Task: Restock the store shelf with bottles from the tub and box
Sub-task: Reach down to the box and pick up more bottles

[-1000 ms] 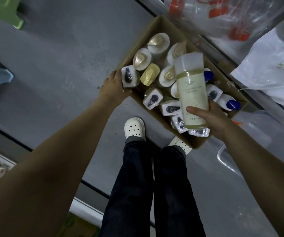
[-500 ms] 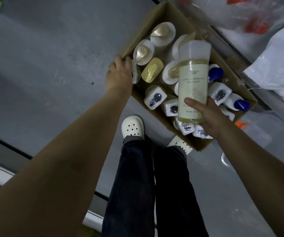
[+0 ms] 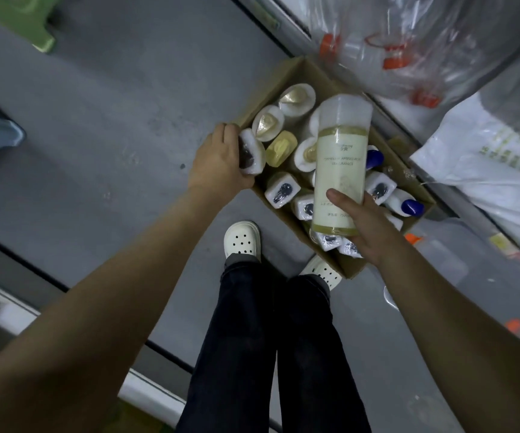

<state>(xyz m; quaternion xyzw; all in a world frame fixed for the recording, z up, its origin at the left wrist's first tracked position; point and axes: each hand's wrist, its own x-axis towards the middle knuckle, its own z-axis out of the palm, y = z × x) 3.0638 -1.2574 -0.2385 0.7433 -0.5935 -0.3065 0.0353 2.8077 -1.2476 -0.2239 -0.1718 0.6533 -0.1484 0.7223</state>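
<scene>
The right hand [image 3: 368, 226] is holding a tall bottle [image 3: 340, 157], the left hand [image 3: 221, 160] gripping a wrapped bottle [image 3: 251, 153]; the box [image 3: 351, 270] is looking mostly full.

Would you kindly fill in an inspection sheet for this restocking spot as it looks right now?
Surface: grey floor; the box stands on it.
Job's things: cardboard box packed with wrapped bottles; tall bottle of yellowish liquid held above it; dark-capped bottle at the box's left corner.
Clutter: clear bag of orange-capped bottles; white bag; green object at top left.
Grippers: left hand grips the dark-capped bottle; right hand holds the tall bottle.
Cables: nothing seen.
Surroundings: the person's white clogs and dark trousers.
</scene>
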